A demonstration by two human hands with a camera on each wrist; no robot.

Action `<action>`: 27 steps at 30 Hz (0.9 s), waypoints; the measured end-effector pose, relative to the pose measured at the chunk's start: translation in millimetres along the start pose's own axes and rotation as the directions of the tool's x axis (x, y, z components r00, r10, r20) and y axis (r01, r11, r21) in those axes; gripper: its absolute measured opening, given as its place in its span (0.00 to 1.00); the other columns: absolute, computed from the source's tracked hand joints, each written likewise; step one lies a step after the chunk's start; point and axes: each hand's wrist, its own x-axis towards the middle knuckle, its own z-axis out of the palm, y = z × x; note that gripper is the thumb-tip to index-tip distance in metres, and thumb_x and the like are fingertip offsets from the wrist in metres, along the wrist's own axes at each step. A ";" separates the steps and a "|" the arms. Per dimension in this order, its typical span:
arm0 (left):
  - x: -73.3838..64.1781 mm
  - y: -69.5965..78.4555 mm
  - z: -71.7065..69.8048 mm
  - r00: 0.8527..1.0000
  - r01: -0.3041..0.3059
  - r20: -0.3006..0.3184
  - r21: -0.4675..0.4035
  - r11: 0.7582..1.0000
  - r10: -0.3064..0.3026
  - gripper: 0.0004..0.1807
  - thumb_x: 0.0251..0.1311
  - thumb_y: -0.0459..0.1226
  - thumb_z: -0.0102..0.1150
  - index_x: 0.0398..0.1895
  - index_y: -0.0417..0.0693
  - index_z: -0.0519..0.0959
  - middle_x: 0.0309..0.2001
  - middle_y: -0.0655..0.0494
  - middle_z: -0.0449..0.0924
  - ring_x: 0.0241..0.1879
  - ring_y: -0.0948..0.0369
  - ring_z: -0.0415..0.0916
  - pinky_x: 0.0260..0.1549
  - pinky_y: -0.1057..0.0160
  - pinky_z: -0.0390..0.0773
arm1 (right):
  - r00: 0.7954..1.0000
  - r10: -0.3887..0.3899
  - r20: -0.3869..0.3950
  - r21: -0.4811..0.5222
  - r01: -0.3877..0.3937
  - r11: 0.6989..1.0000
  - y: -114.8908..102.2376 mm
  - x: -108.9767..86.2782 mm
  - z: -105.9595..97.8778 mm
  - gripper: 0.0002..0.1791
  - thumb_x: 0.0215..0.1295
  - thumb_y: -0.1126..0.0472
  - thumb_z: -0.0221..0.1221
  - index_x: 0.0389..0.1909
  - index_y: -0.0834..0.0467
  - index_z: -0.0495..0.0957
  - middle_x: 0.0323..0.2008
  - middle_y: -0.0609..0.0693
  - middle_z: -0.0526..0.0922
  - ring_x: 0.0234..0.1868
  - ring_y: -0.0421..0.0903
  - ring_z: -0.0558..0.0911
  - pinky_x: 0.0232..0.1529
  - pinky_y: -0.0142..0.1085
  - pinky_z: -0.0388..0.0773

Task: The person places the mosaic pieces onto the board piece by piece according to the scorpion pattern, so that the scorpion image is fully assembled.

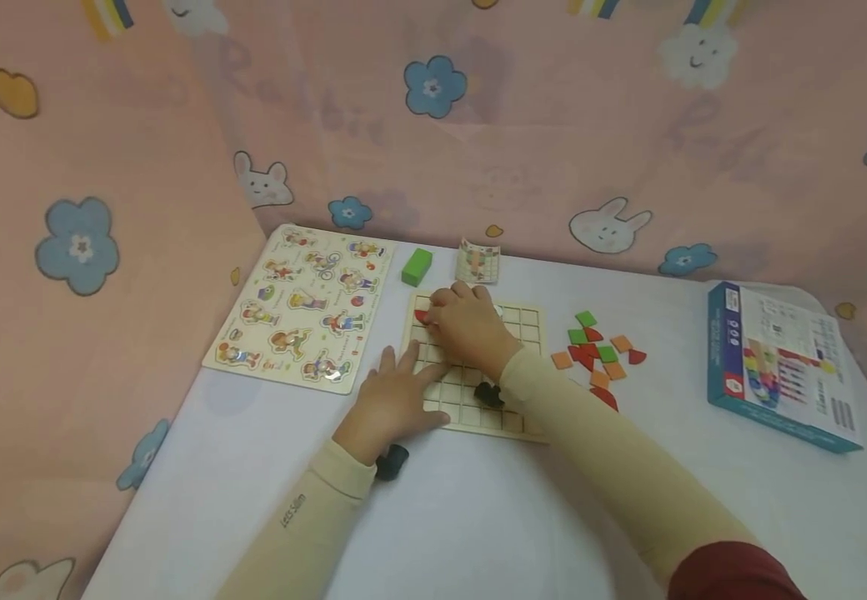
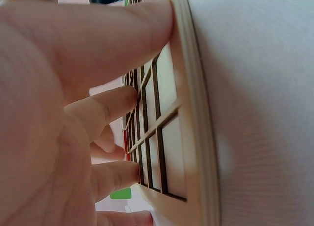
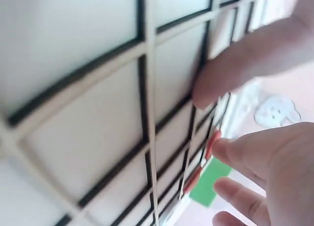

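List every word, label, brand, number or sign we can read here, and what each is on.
"Lets Slim": on the left sleeve.
Box: printed words and marks, too small to read.
Picture puzzle board: tiny labels, too small to read.
Pink backdrop: faint lettering, too blurred to read surely.

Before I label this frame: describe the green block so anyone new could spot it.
Start at the gridded wooden board. Just past its far-left corner, between the picture puzzle and the small card, sits the green block. Unlike the thin green tiles to the right, it's a thick oblong.
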 end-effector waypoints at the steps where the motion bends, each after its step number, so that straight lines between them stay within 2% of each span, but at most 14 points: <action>1: -0.3 0.2 -0.6 1.000 0.000 -0.001 -0.004 1.000 0.000 0.44 0.63 0.59 0.70 0.81 0.66 0.67 0.85 0.40 0.46 0.80 0.30 0.43 0.71 0.30 0.59 | 1.000 0.019 -0.001 0.015 -0.019 1.000 2.3 -2.6 -1.6 0.15 0.81 0.53 0.57 0.60 0.47 0.87 0.65 0.49 0.80 0.67 0.55 0.72 0.67 0.57 0.68; 4: -1.2 0.2 -1.4 1.000 0.005 -0.001 -0.028 1.000 -0.005 0.43 0.63 0.58 0.71 0.81 0.67 0.68 0.85 0.40 0.45 0.80 0.30 0.42 0.72 0.30 0.58 | 0.996 0.088 -0.007 0.060 -0.087 0.994 15.3 -13.9 -8.1 0.16 0.81 0.54 0.56 0.61 0.47 0.87 0.68 0.50 0.78 0.71 0.56 0.70 0.69 0.59 0.66; 7: -1.6 -1.2 -0.9 1.000 0.016 0.002 -0.047 0.999 -0.016 0.44 0.63 0.57 0.72 0.81 0.67 0.67 0.85 0.40 0.44 0.81 0.30 0.41 0.72 0.30 0.57 | 0.986 0.165 0.000 0.112 -0.164 0.980 39.9 -29.0 -10.8 0.17 0.81 0.54 0.56 0.63 0.51 0.85 0.69 0.53 0.78 0.71 0.59 0.70 0.68 0.62 0.67; 10: -0.3 -4.0 1.7 1.000 0.026 0.006 -0.055 0.998 -0.026 0.44 0.63 0.57 0.71 0.82 0.68 0.66 0.86 0.41 0.43 0.81 0.31 0.39 0.72 0.29 0.56 | 0.962 0.271 0.043 0.190 -0.274 0.943 72.5 -47.5 -9.9 0.20 0.81 0.54 0.55 0.65 0.56 0.83 0.68 0.57 0.79 0.69 0.62 0.72 0.68 0.62 0.68; 12: 0.6 -5.8 3.5 1.000 0.029 0.002 -0.055 0.998 -0.029 0.44 0.63 0.57 0.72 0.82 0.68 0.66 0.86 0.42 0.42 0.81 0.31 0.39 0.72 0.29 0.56 | 0.925 0.371 0.084 0.262 -0.380 0.887 94.6 -60.8 -8.4 0.21 0.80 0.55 0.54 0.66 0.59 0.81 0.66 0.60 0.79 0.66 0.64 0.72 0.68 0.63 0.69; 14: 1.5 -6.9 4.5 1.000 0.028 -0.003 -0.058 0.998 -0.028 0.44 0.63 0.57 0.72 0.82 0.68 0.66 0.86 0.42 0.43 0.81 0.31 0.39 0.72 0.29 0.56 | 0.873 0.476 0.103 0.312 -0.483 0.818 114.8 -74.1 -6.5 0.23 0.79 0.55 0.54 0.66 0.61 0.81 0.65 0.63 0.80 0.65 0.66 0.72 0.69 0.63 0.68; 17: 1.8 -7.2 4.9 1.000 0.022 -0.011 -0.059 0.998 -0.023 0.44 0.63 0.57 0.72 0.82 0.68 0.67 0.86 0.41 0.43 0.81 0.31 0.39 0.72 0.29 0.56 | 0.802 0.584 0.128 0.367 -0.585 0.723 138.6 -91.1 -3.2 0.23 0.79 0.55 0.53 0.65 0.63 0.81 0.62 0.66 0.81 0.62 0.66 0.73 0.67 0.64 0.70; 20: 0.8 -6.1 4.1 1.000 0.019 -0.010 -0.059 0.998 -0.020 0.44 0.63 0.56 0.72 0.82 0.67 0.67 0.85 0.41 0.43 0.81 0.30 0.39 0.72 0.29 0.56 | 0.764 0.623 0.169 0.382 -0.634 0.673 153.0 -102.1 2.8 0.22 0.80 0.54 0.53 0.62 0.64 0.83 0.58 0.65 0.83 0.56 0.64 0.77 0.65 0.62 0.73; 23: -0.4 -3.8 2.8 1.000 0.020 -0.007 -0.063 0.998 -0.020 0.44 0.63 0.56 0.73 0.81 0.66 0.67 0.85 0.40 0.44 0.81 0.30 0.40 0.72 0.29 0.56 | 0.744 0.638 0.199 0.375 -0.660 0.652 159.0 -107.8 9.3 0.22 0.80 0.52 0.55 0.59 0.64 0.84 0.52 0.63 0.85 0.50 0.61 0.77 0.59 0.58 0.78; 27: 0.2 -0.7 3.1 1.000 0.015 -0.002 -0.065 0.998 -0.015 0.44 0.62 0.55 0.73 0.81 0.67 0.67 0.85 0.41 0.43 0.81 0.31 0.39 0.72 0.29 0.55 | 0.742 0.648 0.173 0.307 -0.665 0.680 162.2 -112.2 13.9 0.23 0.78 0.50 0.61 0.57 0.65 0.85 0.46 0.62 0.87 0.46 0.60 0.78 0.55 0.56 0.81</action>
